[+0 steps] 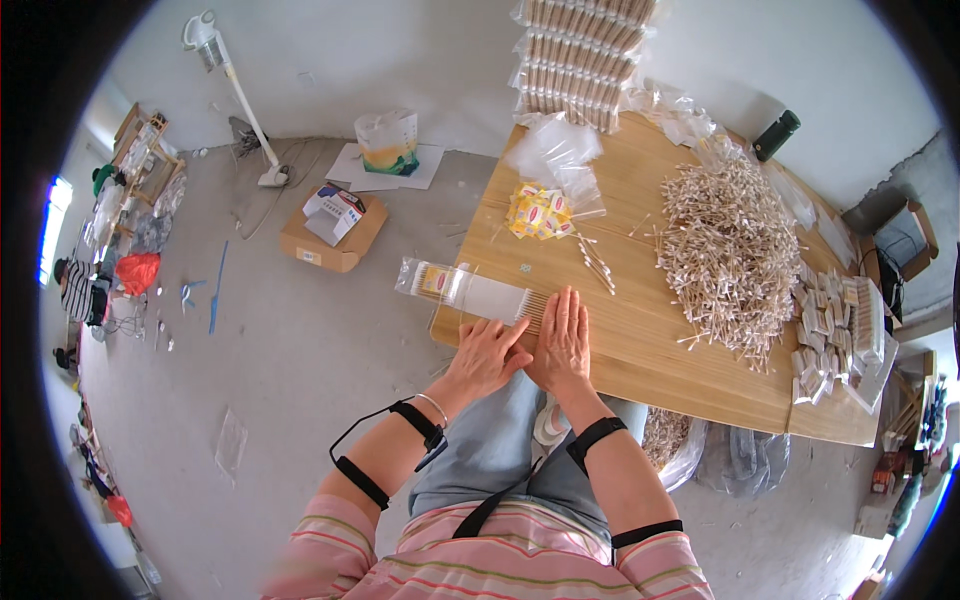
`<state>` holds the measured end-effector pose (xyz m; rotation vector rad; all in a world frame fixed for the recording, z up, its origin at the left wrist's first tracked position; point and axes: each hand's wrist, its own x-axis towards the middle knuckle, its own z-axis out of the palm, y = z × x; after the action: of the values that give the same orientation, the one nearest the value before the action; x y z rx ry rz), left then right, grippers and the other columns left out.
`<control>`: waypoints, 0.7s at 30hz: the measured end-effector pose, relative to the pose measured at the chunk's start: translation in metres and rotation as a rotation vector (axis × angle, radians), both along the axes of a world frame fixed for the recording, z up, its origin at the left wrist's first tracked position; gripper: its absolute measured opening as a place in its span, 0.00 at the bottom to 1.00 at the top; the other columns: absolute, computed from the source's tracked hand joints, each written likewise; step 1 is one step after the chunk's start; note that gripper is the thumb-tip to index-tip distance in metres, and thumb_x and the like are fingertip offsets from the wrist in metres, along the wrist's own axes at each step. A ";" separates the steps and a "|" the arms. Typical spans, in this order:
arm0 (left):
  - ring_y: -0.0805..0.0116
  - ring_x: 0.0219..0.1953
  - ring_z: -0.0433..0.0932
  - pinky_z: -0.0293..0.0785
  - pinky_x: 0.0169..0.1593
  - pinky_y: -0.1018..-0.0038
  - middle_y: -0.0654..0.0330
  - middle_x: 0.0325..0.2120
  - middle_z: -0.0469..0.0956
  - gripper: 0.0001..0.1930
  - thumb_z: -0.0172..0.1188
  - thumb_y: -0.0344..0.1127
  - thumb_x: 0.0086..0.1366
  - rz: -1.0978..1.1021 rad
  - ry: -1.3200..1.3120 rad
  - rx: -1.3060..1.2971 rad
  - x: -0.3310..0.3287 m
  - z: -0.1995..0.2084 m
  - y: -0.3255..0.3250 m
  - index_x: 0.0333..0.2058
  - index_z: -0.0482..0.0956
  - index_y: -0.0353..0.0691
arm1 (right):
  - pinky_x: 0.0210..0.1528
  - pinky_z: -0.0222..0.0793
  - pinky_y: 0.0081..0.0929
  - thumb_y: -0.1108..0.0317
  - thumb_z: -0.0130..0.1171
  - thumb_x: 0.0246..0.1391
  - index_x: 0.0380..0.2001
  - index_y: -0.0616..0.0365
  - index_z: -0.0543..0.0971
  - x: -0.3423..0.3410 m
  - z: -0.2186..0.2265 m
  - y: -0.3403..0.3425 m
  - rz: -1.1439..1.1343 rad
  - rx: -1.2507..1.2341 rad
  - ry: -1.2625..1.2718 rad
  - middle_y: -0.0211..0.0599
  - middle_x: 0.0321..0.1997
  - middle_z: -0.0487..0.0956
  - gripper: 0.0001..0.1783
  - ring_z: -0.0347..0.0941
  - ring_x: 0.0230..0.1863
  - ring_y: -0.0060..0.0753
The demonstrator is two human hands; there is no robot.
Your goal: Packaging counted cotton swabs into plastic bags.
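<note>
At the table's near left edge, a row of cotton swabs [533, 308] lies side by side. My right hand [563, 343] is laid flat at their right end, fingers stretched out and covering part of the row. My left hand [484, 356] is beside it, with the index finger extended to the swabs and the other fingers apart. Just beyond lies a clear plastic bag [485, 296] with a yellow card [433, 280] at its far end, which sticks out over the table edge. What is under my palms is hidden.
The wooden table [620, 345] bears a big heap of loose swabs [728, 255], yellow cards [540, 212], empty clear bags [556, 160], stacked swab packs [582, 65] and a dark bottle [776, 135]. Bundles [832, 330] lie right. A cardboard box [334, 232] and stick vacuum [240, 100] stand on the floor.
</note>
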<state>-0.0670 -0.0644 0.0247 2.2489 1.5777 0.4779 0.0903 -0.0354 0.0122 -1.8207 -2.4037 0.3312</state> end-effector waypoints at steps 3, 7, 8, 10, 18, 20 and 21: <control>0.58 0.43 0.68 0.58 0.49 0.60 0.58 0.34 0.71 0.30 0.49 0.58 0.64 -0.002 0.022 -0.005 -0.001 -0.001 0.002 0.59 0.67 0.48 | 0.74 0.27 0.43 0.36 0.49 0.52 0.66 0.72 0.44 -0.001 0.001 -0.001 0.004 0.011 -0.012 0.57 0.73 0.39 0.56 0.30 0.75 0.51; 0.58 0.43 0.68 0.58 0.49 0.60 0.59 0.33 0.71 0.29 0.50 0.57 0.64 -0.015 0.002 0.022 -0.003 -0.005 0.003 0.59 0.67 0.48 | 0.74 0.29 0.43 0.36 0.50 0.52 0.66 0.72 0.45 -0.001 -0.003 -0.002 0.004 0.048 0.004 0.57 0.73 0.40 0.56 0.31 0.75 0.52; 0.58 0.42 0.69 0.58 0.49 0.60 0.59 0.33 0.71 0.29 0.51 0.56 0.64 -0.007 -0.002 0.034 -0.002 -0.006 0.003 0.59 0.67 0.48 | 0.74 0.29 0.43 0.36 0.50 0.52 0.66 0.72 0.45 -0.001 -0.004 -0.001 0.001 0.050 0.003 0.57 0.73 0.40 0.56 0.31 0.75 0.52; 0.59 0.42 0.69 0.58 0.49 0.61 0.59 0.32 0.71 0.28 0.51 0.55 0.64 -0.001 -0.008 0.047 0.000 -0.005 0.003 0.58 0.68 0.48 | 0.73 0.29 0.45 0.38 0.52 0.52 0.66 0.73 0.45 0.000 -0.006 -0.001 0.010 0.065 0.062 0.60 0.72 0.41 0.55 0.32 0.74 0.55; 0.58 0.38 0.71 0.59 0.47 0.60 0.59 0.30 0.73 0.25 0.52 0.53 0.64 0.015 -0.001 0.081 0.001 -0.004 0.009 0.57 0.69 0.49 | 0.73 0.29 0.45 0.38 0.51 0.52 0.66 0.72 0.46 -0.001 -0.003 -0.001 0.023 0.060 -0.016 0.60 0.72 0.41 0.54 0.33 0.74 0.55; 0.58 0.38 0.72 0.59 0.47 0.60 0.59 0.30 0.73 0.26 0.52 0.53 0.64 0.014 -0.005 0.087 0.000 -0.008 0.009 0.57 0.69 0.48 | 0.73 0.30 0.45 0.38 0.50 0.52 0.66 0.73 0.46 0.000 -0.004 -0.001 0.013 0.048 -0.026 0.60 0.72 0.41 0.54 0.33 0.74 0.55; 0.58 0.39 0.72 0.60 0.47 0.60 0.58 0.31 0.74 0.26 0.52 0.54 0.64 0.015 -0.008 0.089 0.000 -0.010 0.010 0.57 0.69 0.48 | 0.73 0.30 0.45 0.38 0.50 0.52 0.66 0.73 0.46 0.000 -0.007 0.000 0.013 0.061 0.002 0.60 0.72 0.41 0.54 0.33 0.74 0.55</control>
<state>-0.0669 -0.0545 0.0144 2.2990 1.5999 0.5710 0.0900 -0.0357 0.0050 -1.7792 -2.3972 0.2579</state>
